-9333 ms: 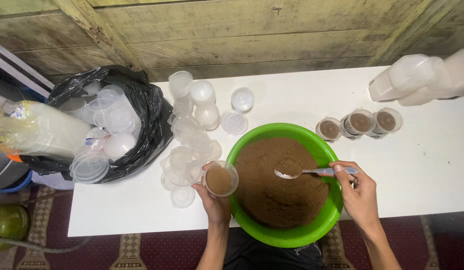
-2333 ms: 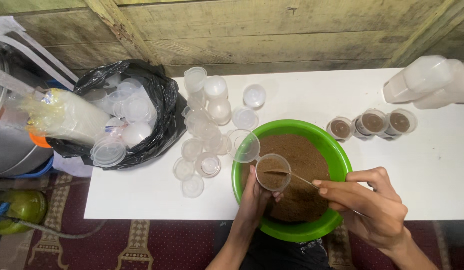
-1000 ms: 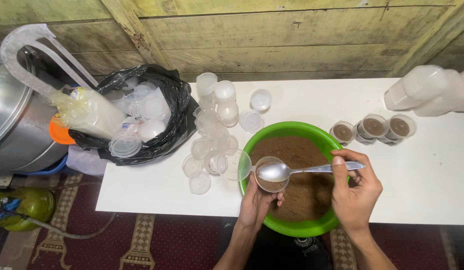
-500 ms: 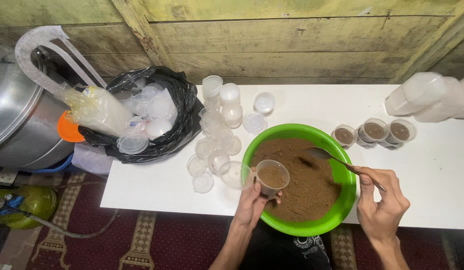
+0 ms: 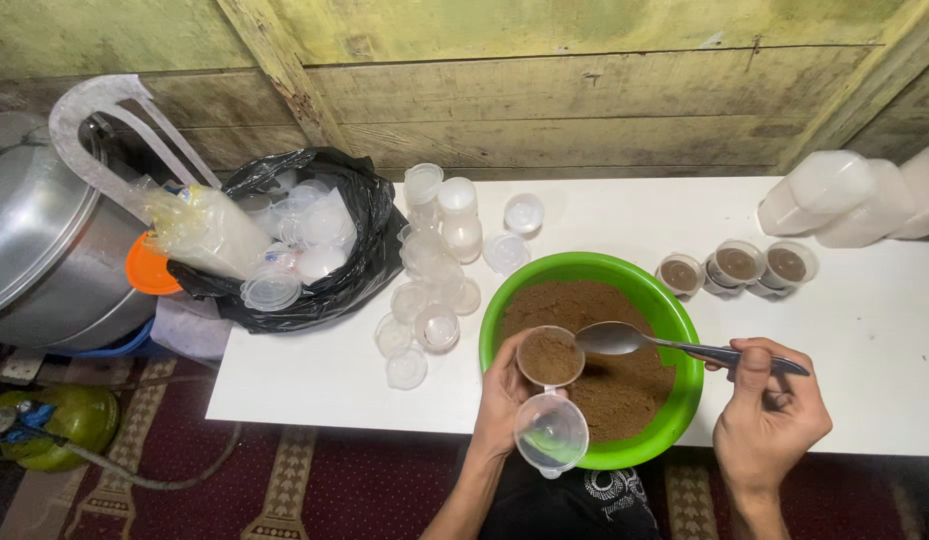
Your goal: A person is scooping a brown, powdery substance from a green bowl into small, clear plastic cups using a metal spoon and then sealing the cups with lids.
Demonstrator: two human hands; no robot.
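My left hand [image 5: 502, 395] holds a small clear plastic cup [image 5: 549, 357] filled with brown powder over the near left part of a green bowl [image 5: 674, 320]. Its hinged clear lid [image 5: 551, 431] hangs open below the cup. My right hand [image 5: 769, 415] grips a metal spoon [image 5: 624, 339] by the handle. The spoon's empty bowl hovers just right of the cup, above the brown powder [image 5: 624, 385] that fills the green bowl.
Three filled, lidded cups [image 5: 734, 268] stand right of the bowl. Several empty clear cups [image 5: 434, 270] lie to its left. A black bag [image 5: 329, 290] of more cups sits at the white table's [image 5: 864, 330] left end. Big metal pot [image 5: 34, 250] far left; white jugs [image 5: 844, 195] far right.
The spoon has come back from the powder on the right to a spot beside the cup. The cup has shifted slightly right and the hanging lid now shows below it.
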